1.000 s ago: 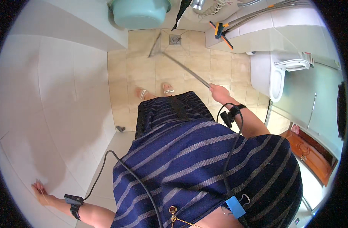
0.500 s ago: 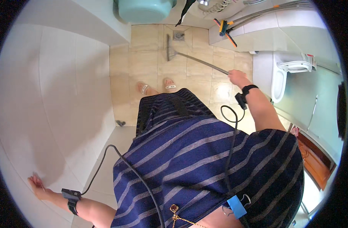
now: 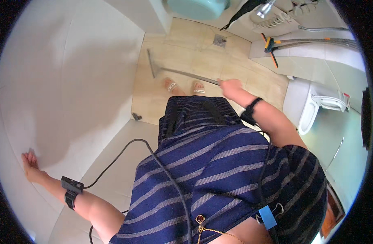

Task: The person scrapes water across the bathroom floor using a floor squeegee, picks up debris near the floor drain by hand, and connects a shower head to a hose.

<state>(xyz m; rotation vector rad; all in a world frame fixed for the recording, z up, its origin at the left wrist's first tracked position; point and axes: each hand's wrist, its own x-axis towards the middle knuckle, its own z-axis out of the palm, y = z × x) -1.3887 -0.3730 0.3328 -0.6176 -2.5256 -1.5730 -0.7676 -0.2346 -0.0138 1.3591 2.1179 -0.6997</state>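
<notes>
My right hand (image 3: 234, 89) is closed round the end of a grey squeegee handle. The long-handled floor squeegee (image 3: 190, 75) reaches left across the beige tiles, its narrow blade lying near the left wall, just ahead of my sandalled feet (image 3: 198, 87). Out to the far left, my left hand (image 3: 30, 166) is at the white wall (image 3: 85, 81) with its fingers spread and nothing in them; whether the palm presses on the wall I cannot tell. Each forearm wears a black strap with a small device.
A floor drain (image 3: 220, 40) sits at the far side, near a pale green basin (image 3: 198, 8). An orange-edged squeegee (image 3: 269, 45) lies on the ledge at right. The toilet (image 3: 310, 114) stands further right. Small dark objects (image 3: 136, 117) rest at the left wall's foot.
The squeegee blade has swept from beside the drain toward the left wall and nearer my feet. My right hand moved left with it; my left hand is higher along the wall. The view has shifted.
</notes>
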